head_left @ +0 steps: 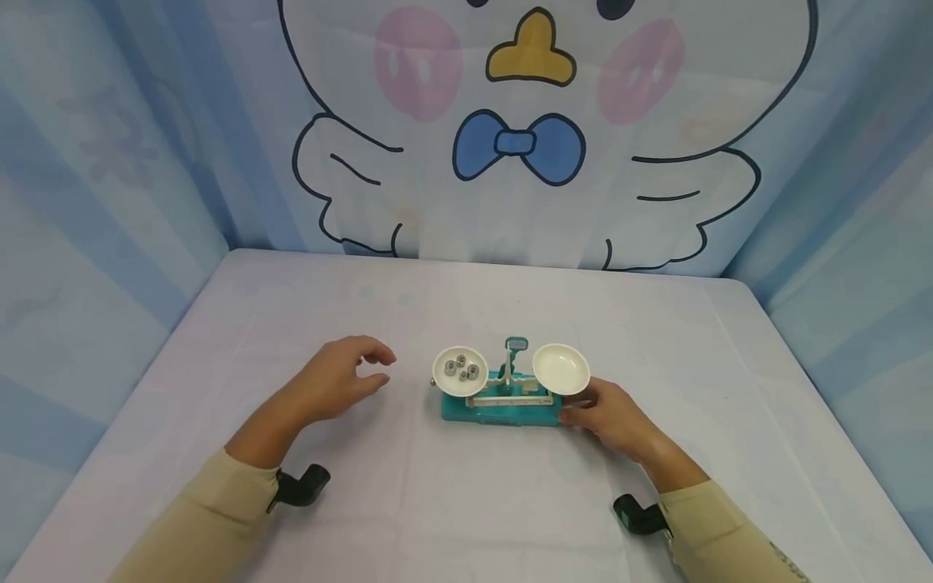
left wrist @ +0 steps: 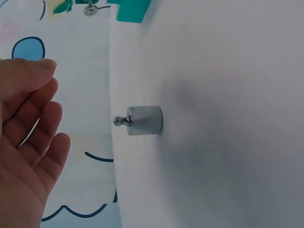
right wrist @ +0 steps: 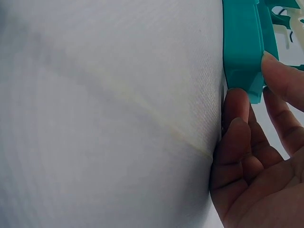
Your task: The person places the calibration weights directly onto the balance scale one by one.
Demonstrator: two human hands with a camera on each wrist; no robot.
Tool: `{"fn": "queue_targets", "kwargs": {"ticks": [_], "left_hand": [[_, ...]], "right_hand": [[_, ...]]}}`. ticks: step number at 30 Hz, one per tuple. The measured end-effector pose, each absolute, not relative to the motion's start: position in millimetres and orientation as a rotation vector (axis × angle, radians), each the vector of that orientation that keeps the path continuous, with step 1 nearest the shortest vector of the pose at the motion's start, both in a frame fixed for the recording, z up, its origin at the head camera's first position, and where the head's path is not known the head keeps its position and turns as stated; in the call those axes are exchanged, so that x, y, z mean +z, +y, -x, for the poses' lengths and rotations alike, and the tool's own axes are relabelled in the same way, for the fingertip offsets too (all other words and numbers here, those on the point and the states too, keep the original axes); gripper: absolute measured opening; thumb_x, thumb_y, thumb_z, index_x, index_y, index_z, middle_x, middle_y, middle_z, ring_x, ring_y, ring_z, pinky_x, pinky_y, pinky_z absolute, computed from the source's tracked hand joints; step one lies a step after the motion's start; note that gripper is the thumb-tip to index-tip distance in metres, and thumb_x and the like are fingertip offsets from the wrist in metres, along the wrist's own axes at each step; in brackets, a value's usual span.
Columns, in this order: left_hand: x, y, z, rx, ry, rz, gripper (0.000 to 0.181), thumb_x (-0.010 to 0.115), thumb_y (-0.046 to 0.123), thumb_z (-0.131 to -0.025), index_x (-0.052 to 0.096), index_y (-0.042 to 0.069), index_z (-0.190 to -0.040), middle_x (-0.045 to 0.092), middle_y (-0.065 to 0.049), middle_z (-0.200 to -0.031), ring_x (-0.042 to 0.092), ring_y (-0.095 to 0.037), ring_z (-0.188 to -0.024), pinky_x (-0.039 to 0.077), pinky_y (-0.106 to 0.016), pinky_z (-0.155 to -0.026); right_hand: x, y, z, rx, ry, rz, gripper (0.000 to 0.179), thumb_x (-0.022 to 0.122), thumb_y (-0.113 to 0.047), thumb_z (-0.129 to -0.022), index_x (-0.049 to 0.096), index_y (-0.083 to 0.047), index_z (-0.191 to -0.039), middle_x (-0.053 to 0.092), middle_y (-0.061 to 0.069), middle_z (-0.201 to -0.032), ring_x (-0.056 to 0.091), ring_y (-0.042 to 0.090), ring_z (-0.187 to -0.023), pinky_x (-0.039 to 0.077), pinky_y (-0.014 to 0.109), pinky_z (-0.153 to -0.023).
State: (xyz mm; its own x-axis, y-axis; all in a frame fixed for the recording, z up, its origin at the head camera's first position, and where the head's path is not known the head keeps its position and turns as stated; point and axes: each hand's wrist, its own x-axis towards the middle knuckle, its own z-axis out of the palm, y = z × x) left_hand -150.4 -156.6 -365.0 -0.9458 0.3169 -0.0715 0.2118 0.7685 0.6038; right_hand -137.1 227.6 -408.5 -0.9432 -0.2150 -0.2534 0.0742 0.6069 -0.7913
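A teal toy balance scale (head_left: 503,413) with two white pans stands on the table. Several small metal weights (head_left: 462,369) lie in its left pan (head_left: 459,390); the right pan (head_left: 561,368) holds nothing. At the base's right end, my right hand (head_left: 615,417) grips the corner, thumb (right wrist: 285,78) on one side and fingers behind and underneath. My left hand (head_left: 342,379) hovers left of the scale, fingers loosely bent and holding nothing. Near it, in the left wrist view, a larger cylindrical metal weight (left wrist: 145,120) with a knob stands upright on the table; the head view does not show it.
A white cloth (head_left: 452,502) covers the table. Behind it hangs a curtain (head_left: 517,219) with a cartoon figure, and blue curtains (head_left: 95,202) close in both sides. Black wrist cameras (head_left: 302,486) are strapped at both sleeves.
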Motion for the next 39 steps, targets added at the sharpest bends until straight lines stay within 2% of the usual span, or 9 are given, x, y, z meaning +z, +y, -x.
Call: {"fn": "queue_targets", "kwargs": {"ticks": [14, 26, 39], "left_hand": [[-398, -172, 157, 0.924, 2.717, -0.257, 0.027, 0.068, 0.007, -0.093, 0.066, 0.003, -0.119, 0.065, -0.012, -0.118, 0.058, -0.032, -0.114, 0.048, -0.048, -0.098], [-404, -168, 158, 0.794, 2.778, -0.329, 0.026, 0.067, 0.000, -0.092, 0.067, -0.001, -0.118, 0.066, -0.014, -0.117, 0.059, -0.034, -0.117, 0.047, -0.048, -0.099], [-409, -167, 155, 0.800, 2.794, -0.377, 0.020, 0.069, 0.000, -0.090, 0.068, 0.000, -0.110, 0.068, -0.008, -0.103, 0.064, -0.026, -0.099, 0.052, -0.044, -0.088]], "right_hand": [[-410, 230, 137, -1.277, 2.505, 0.097, 0.054, 0.074, -0.011, -0.087, 0.054, 0.006, -0.135, 0.065, 0.019, -0.123, 0.061, 0.034, -0.111, 0.054, 0.043, -0.085], [-409, 224, 138, -1.254, 2.522, 0.087, 0.054, 0.074, -0.011, -0.086, 0.056, 0.004, -0.135, 0.065, 0.019, -0.123, 0.061, 0.034, -0.111, 0.054, 0.043, -0.085], [-407, 216, 138, -1.242, 2.538, 0.100, 0.053, 0.074, -0.010, -0.086, 0.056, 0.006, -0.133, 0.066, 0.018, -0.119, 0.062, 0.033, -0.108, 0.054, 0.044, -0.086]]}}
